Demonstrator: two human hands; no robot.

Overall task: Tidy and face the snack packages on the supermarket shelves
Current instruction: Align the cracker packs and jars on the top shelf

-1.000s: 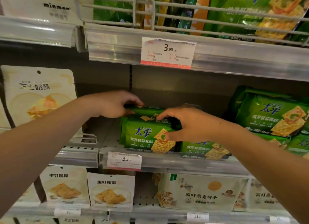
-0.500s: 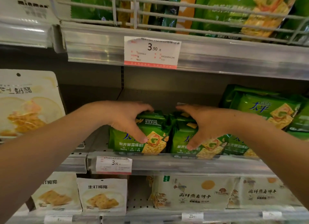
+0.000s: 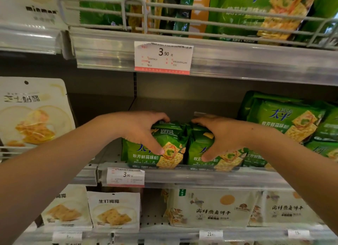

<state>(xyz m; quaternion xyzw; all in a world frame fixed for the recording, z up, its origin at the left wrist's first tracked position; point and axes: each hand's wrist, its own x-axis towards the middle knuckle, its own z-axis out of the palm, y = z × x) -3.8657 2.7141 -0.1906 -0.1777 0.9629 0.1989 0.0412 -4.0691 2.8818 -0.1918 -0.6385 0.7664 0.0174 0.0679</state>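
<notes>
Two green cracker packs stand side by side at the front of the middle shelf (image 3: 201,177), faces forward. My left hand (image 3: 140,129) grips the left green pack (image 3: 170,151), fingers over its top and thumb on its front. My right hand (image 3: 223,135) grips the right green pack (image 3: 228,158) the same way. The packs touch each other in the middle. More green cracker packs (image 3: 285,120) are stacked to the right on the same shelf.
Behind the two packs the shelf is dark and open. A white cheese-snack bag (image 3: 31,113) stands at the left. The upper shelf rail (image 3: 237,61) with a price tag (image 3: 162,58) hangs close above. White cracker bags (image 3: 113,210) and oat biscuit bags (image 3: 210,208) fill the lower shelf.
Both hands went from resting on top of a stacked pack to gripping two packs standing side by side at the shelf front. Since half a second ago the hands have barely moved.
</notes>
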